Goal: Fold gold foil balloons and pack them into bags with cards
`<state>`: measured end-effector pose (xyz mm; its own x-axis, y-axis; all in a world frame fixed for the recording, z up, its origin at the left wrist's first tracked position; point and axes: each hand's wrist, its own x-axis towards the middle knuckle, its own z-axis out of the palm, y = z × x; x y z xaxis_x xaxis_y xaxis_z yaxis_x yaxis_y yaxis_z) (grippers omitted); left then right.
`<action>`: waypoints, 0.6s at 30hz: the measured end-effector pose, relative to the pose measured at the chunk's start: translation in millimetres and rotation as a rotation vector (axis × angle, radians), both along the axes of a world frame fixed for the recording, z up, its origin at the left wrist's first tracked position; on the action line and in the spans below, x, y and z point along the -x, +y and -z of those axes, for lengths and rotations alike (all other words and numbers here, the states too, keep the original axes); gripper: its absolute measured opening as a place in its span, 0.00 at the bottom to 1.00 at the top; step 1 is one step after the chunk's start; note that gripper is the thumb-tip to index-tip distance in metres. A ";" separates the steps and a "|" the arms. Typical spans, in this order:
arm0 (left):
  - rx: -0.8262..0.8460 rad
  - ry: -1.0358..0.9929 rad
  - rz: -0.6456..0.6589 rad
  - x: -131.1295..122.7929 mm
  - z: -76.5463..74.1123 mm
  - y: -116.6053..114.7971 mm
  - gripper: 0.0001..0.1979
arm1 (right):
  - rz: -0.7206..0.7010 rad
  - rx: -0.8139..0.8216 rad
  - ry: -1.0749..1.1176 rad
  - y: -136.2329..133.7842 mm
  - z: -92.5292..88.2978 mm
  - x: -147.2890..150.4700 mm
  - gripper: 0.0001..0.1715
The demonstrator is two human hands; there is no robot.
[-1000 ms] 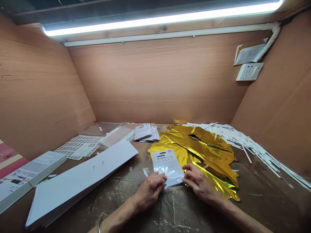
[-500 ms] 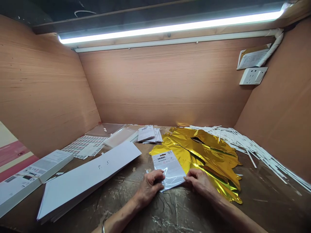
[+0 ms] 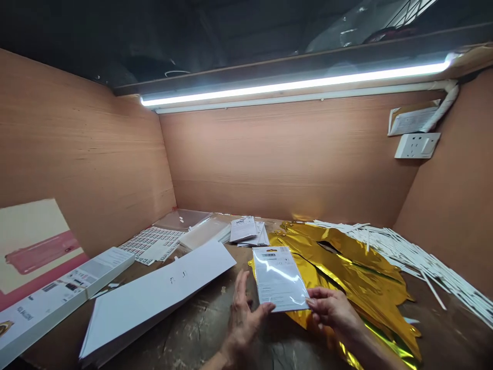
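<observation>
A clear plastic packet [image 3: 280,278] with a white printed header and barcode is raised above the table, tilted, and its shiny face catches the light. My right hand [image 3: 331,311] pinches its lower right corner between fingers and thumb. My left hand [image 3: 244,321] stands with fingers spread upward beside the packet, its thumb tip at the packet's lower edge. Gold foil balloons [image 3: 339,262] lie in a crumpled heap behind and right of the packet, partly hidden by it and by my right hand.
A stack of white cards [image 3: 154,293] lies left of my hands, with a long white box [image 3: 65,285] beyond it. Farther back are a sticker sheet [image 3: 152,244], clear sleeves [image 3: 204,232] and printed cards [image 3: 244,229]. White sticks [image 3: 400,252] fill the right side.
The packet has risen off the table and tilted up, held at my right hand's pinch. My left hand has opened with fingers raised. The view has tipped upward, showing more above the wall.
</observation>
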<state>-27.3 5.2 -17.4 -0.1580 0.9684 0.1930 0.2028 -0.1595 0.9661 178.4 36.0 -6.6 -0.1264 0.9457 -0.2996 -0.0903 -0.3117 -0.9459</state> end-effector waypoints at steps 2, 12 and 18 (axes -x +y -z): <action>0.099 -0.191 0.028 -4.8 -7.8 5.5 0.44 | 0.017 -0.038 0.074 4.0 -6.9 7.1 0.13; 0.207 -0.249 -0.016 26.4 -65.1 110.4 0.18 | 0.052 -0.067 0.088 92.8 -26.7 64.9 0.09; 0.293 -0.011 -0.127 61.2 -55.7 180.8 0.06 | 0.070 -0.042 0.072 166.7 -16.8 111.8 0.11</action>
<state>-88.6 186.0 38.3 -0.2819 0.9549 -0.0933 0.1928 0.1516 0.9694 66.7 202.7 10.2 -0.0798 0.9643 -0.2524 -0.1786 -0.2629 -0.9481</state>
